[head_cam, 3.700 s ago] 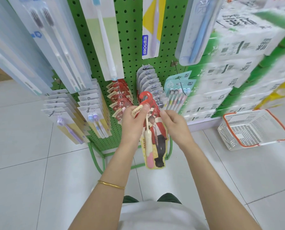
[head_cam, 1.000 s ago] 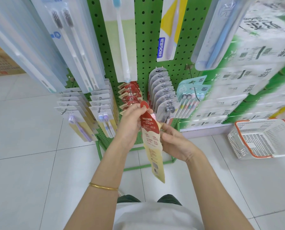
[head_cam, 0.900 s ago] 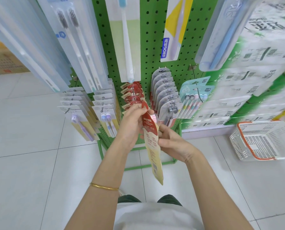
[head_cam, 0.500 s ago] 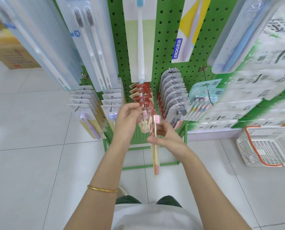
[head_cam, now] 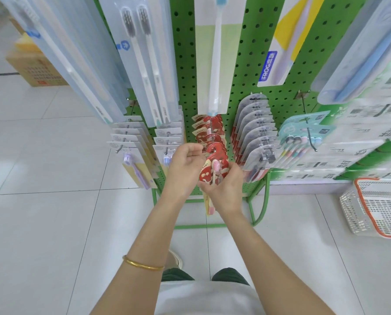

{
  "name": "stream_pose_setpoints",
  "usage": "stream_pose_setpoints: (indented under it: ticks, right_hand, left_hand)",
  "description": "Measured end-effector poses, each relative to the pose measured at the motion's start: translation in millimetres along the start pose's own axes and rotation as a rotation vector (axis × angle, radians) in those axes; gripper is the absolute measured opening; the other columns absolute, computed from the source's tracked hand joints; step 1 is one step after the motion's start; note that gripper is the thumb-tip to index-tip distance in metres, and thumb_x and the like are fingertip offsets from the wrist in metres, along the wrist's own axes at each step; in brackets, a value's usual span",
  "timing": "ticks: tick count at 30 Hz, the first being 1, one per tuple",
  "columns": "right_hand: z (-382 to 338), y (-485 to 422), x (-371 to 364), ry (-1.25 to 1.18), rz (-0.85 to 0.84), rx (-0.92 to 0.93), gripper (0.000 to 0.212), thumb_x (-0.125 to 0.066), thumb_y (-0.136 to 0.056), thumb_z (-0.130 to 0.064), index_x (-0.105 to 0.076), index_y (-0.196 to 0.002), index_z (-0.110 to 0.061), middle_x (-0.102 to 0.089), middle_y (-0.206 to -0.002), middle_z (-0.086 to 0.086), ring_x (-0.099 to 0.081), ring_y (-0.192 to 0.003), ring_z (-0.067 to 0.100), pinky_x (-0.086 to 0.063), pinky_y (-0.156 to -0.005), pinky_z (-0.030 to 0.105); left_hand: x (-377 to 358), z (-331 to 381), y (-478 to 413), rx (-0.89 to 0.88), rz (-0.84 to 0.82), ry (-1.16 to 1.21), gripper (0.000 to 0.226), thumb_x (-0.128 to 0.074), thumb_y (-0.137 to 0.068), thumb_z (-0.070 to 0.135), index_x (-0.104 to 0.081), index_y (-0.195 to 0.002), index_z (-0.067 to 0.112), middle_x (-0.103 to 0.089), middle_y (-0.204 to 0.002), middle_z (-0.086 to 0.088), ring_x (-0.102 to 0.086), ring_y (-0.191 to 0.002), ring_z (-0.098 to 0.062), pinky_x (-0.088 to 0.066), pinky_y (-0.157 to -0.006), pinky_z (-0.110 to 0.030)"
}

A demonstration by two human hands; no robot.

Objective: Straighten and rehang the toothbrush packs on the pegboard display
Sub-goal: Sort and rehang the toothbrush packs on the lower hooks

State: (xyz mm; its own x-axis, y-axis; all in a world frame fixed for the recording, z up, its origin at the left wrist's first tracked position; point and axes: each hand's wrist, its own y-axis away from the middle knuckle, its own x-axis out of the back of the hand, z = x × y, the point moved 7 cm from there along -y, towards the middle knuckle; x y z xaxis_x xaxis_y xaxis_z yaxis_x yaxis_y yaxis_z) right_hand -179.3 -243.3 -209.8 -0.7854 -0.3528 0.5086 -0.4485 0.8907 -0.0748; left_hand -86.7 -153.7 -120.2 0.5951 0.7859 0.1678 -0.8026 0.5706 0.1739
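Observation:
A red toothbrush pack [head_cam: 212, 164] with a pink brush hangs at the front of a row of red packs [head_cam: 209, 130] on a peg of the green pegboard [head_cam: 246, 64]. The pack's top loop sits at the peg's tip. My right hand [head_cam: 226, 189] grips its lower half from the right. My left hand [head_cam: 184, 169] is beside the pack's upper left edge, fingers curled near the loop; whether it pinches the card is hidden.
Neighbouring pegs carry grey packs [head_cam: 255, 133], white packs [head_cam: 167, 137], purple-brush packs [head_cam: 130, 151] and pastel multi-packs [head_cam: 303, 137]. Long packs hang above. A white basket with orange rim [head_cam: 376, 208] sits on the floor at right, a cardboard box [head_cam: 33, 67] at far left.
The red pack went from edge-on in both hands, held off the display, to facing front with its loop at the peg's tip. Both hands moved up towards the board.

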Motion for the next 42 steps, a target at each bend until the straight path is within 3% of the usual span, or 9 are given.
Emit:
stream_pose_setpoints:
  ticks: [7,13,17,21,25,28,32,36,42]
  right_hand:
    - [-5,-14,-13,0.010,0.034,-0.033,0.090,-0.089,-0.052,-0.025,-0.042,-0.123,0.007,-0.051,-0.106,0.016,-0.047,-0.101,0.033,-0.045,-0.085,0.048]
    - [-12,-23,-14,0.026,0.082,-0.058,0.086,-0.085,-0.057,-0.028,-0.042,-0.123,0.007,-0.052,-0.107,0.019,-0.045,-0.103,0.034,-0.044,-0.084,0.044]
    - [-16,-18,-13,0.067,0.092,-0.017,0.074,-0.069,-0.067,-0.033,-0.043,-0.121,0.010,-0.052,-0.107,0.023,-0.049,-0.103,0.040,-0.046,-0.078,0.048]
    - [-16,-14,-9,0.128,0.077,-0.016,0.080,-0.061,-0.068,-0.046,-0.043,-0.124,0.008,-0.053,-0.113,0.022,-0.050,-0.107,0.038,-0.046,-0.080,0.045]
    - [-6,-14,-6,0.199,-0.017,0.004,0.083,-0.081,-0.066,-0.024,-0.038,-0.131,0.003,-0.049,-0.123,0.018,-0.046,-0.115,0.032,-0.045,-0.090,0.041]
    - [-5,-14,4,0.209,-0.004,0.065,0.069,-0.072,-0.074,-0.003,-0.038,-0.133,0.001,-0.044,-0.131,0.016,-0.042,-0.123,0.030,-0.038,-0.100,0.034]
    - [-29,-20,34,0.140,0.119,0.197,0.054,-0.052,-0.076,0.015,-0.048,-0.128,0.001,-0.047,-0.130,0.015,-0.044,-0.121,0.028,-0.032,-0.099,0.024]
    - [-67,-49,53,0.104,0.111,0.309,0.039,-0.046,-0.085,0.008,-0.061,-0.120,-0.004,-0.058,-0.118,0.012,-0.050,-0.111,0.027,-0.036,-0.094,0.026]
    - [-100,-107,41,0.345,-0.047,0.295,0.023,-0.048,-0.097,-0.015,-0.066,-0.110,-0.009,-0.060,-0.112,0.012,-0.046,-0.109,0.033,-0.038,-0.081,0.037]
  left_hand:
    - [0,1,-3,-0.023,-0.029,-0.045,0.022,-0.050,-0.092,0.001,-0.056,-0.105,0.019,-0.058,-0.100,0.013,-0.056,-0.093,-0.009,-0.048,-0.090,-0.028]
    - [-6,2,-4,-0.001,-0.047,-0.067,0.024,-0.052,-0.091,0.002,-0.055,-0.110,0.015,-0.058,-0.117,0.004,-0.056,-0.101,-0.009,-0.047,-0.092,-0.026]
    - [-9,4,-3,-0.001,-0.065,-0.102,0.025,-0.054,-0.090,0.004,-0.055,-0.112,0.016,-0.058,-0.120,0.002,-0.055,-0.109,-0.012,-0.044,-0.097,-0.026]
    - [-14,4,-2,-0.009,-0.079,-0.138,0.027,-0.053,-0.091,0.005,-0.054,-0.116,0.015,-0.056,-0.121,0.001,-0.053,-0.110,-0.012,-0.043,-0.097,-0.027]
    - [-19,3,-2,-0.018,-0.086,-0.172,0.031,-0.049,-0.092,0.001,-0.052,-0.121,0.013,-0.053,-0.122,0.000,-0.051,-0.110,-0.011,-0.041,-0.096,-0.024]
    - [-23,0,-3,-0.020,-0.078,-0.192,0.034,-0.044,-0.092,-0.002,-0.051,-0.122,0.013,-0.052,-0.125,-0.001,-0.051,-0.110,-0.011,-0.041,-0.093,-0.021]
    - [-29,-3,-4,-0.038,-0.069,-0.212,0.037,-0.042,-0.091,-0.004,-0.050,-0.124,0.010,-0.051,-0.128,-0.007,-0.052,-0.109,-0.013,-0.042,-0.097,-0.025]
    - [-30,-2,-5,-0.069,-0.058,-0.220,0.039,-0.038,-0.089,-0.011,-0.051,-0.124,0.004,-0.053,-0.126,-0.011,-0.052,-0.104,-0.015,-0.043,-0.098,-0.029]
    - [-26,-4,-6,-0.055,-0.069,-0.258,0.039,-0.039,-0.091,-0.008,-0.049,-0.126,0.006,-0.051,-0.127,-0.007,-0.053,-0.109,-0.016,-0.043,-0.097,-0.028]
